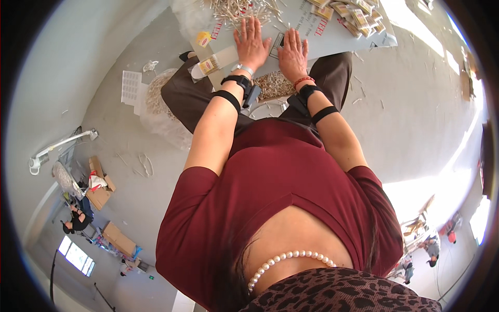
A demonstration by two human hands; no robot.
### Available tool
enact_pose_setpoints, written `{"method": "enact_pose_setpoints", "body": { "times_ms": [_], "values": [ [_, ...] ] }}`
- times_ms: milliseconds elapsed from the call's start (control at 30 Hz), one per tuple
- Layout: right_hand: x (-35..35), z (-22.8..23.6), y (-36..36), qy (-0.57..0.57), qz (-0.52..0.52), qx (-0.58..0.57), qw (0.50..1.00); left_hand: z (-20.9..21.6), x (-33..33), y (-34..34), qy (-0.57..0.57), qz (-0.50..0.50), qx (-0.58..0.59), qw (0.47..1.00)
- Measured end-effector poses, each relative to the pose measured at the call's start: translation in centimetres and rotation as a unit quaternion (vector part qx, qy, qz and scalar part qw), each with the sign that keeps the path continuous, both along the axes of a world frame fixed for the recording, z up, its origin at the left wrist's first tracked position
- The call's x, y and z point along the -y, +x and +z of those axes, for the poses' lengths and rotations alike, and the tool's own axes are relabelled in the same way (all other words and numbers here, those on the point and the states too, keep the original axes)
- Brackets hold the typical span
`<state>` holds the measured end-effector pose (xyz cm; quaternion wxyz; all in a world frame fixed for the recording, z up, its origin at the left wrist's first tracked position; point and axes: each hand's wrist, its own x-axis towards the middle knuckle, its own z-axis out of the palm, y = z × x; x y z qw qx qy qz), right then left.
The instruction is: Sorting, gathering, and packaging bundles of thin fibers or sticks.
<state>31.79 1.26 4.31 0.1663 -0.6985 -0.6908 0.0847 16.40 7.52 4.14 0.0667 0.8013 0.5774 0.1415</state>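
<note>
My left hand [252, 49] lies palm down on the pale printed table sheet [332, 44], its fingers stretched and slightly spread. Its fingertips reach the near edge of a loose pile of cotton swabs [244, 11]. Just to the right, my right hand [293, 56] rests flat too, thumb apart from the fingers, with nothing held. A small yellow packet [204, 38] sits left of my left hand. Nearer me, a pack of cotton swabs [208, 65] lies by the table's left corner. Filled swab packs [359, 16] are heaped at the far right.
Below the table edge, between my legs, a box of loose swabs [275, 86] stands partly hidden by my wrists. A large clear bag of swabs [158, 96] is on the floor at left, beside a printed sheet [131, 87]. Stray swabs litter the floor. Other people work farther off.
</note>
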Motion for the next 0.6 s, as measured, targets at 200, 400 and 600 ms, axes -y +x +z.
{"method": "enact_pose_setpoints", "body": {
  "times_ms": [200,400,600],
  "values": [
    [2.1,0.6,-0.4,0.009,0.047,-0.087,0.995,1.6,0.8,-0.6,0.011,-0.010,-0.031,0.999],
    [1.9,1.3,1.0,0.045,-0.008,-0.247,0.968,2.6,3.9,-1.1,0.044,0.015,0.088,0.995],
    [1.1,1.9,-0.7,0.037,0.027,-0.118,0.992,2.0,3.9,0.4,0.021,0.053,0.139,0.989]
  ]
}}
